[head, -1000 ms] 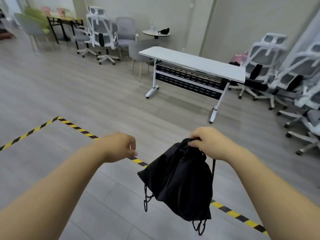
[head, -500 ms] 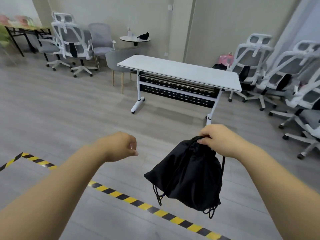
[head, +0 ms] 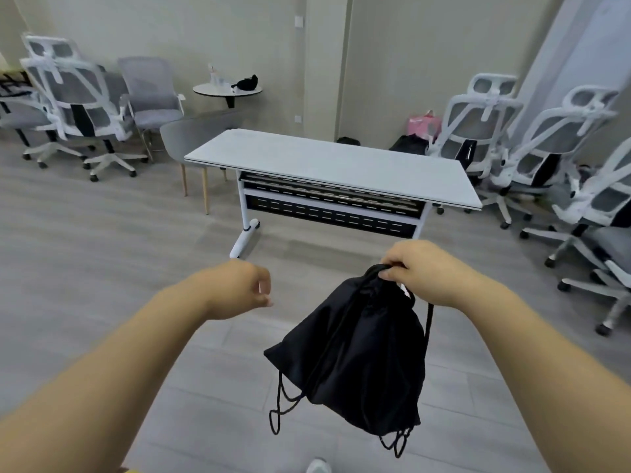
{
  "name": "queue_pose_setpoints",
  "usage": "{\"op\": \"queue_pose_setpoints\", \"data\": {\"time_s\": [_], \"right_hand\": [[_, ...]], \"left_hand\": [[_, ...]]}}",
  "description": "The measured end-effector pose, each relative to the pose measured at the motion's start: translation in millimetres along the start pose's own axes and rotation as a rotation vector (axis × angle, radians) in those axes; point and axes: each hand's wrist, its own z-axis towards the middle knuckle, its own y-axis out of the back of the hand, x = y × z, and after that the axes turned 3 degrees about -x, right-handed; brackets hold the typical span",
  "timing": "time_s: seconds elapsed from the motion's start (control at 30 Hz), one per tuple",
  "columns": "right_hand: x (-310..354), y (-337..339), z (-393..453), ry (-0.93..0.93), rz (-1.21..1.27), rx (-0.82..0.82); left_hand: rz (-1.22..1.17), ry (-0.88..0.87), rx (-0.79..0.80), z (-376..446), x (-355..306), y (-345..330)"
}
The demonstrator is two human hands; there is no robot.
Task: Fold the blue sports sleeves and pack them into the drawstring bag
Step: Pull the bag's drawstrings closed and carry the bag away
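A black drawstring bag (head: 355,353) hangs in the air from its cinched top, with its cords dangling below. My right hand (head: 423,271) is shut on the gathered neck of the bag. My left hand (head: 235,288) is held out to the left of the bag, apart from it, fingers curled into a loose fist with nothing in it. No blue sports sleeves are visible; the inside of the bag is hidden.
A white folding table (head: 334,165) stands straight ahead on the grey floor. White mesh office chairs (head: 478,131) crowd the right side, more chairs (head: 78,107) stand at the left. A small round table (head: 227,90) is by the far wall. My shoe tip (head: 317,466) shows at the bottom edge.
The view has moved forward and turned: the white table is nearer and more centred, and the yellow-black floor tape has dropped out of view. Both hands keep their pose, the bag still hanging.
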Motion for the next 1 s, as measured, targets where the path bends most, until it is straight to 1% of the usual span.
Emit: {"op": "queue_pose_setpoints", "data": {"time_s": [0.23, 0.43, 0.53, 0.77, 0.87, 0.93, 1.0], "right_hand": [[-22, 32, 149, 0.143, -0.027, -0.018], [-37, 60, 268, 0.16, 0.016, -0.133], [-44, 71, 329, 0.167, 0.047, -0.23], [-54, 95, 462, 0.154, 0.123, -0.562], [-59, 105, 517, 0.178, 0.125, -0.7], [-62, 112, 551, 0.172, 0.119, -0.756], [-65, 120, 586, 0.17, 0.111, -0.771]], "left_hand": [[-0.044, 0.073, -0.032, 130, 35, 52], [-0.07, 0.097, -0.039, 228, 73, 92], [-0.065, 0.085, -0.059, 285, 95, 114], [-0.012, -0.01, -0.092, 425, 151, 177], [-0.002, -0.049, -0.101, 481, 173, 207], [-0.007, -0.07, -0.104, 514, 183, 223], [-0.01, -0.082, -0.091, 547, 192, 236]]}}
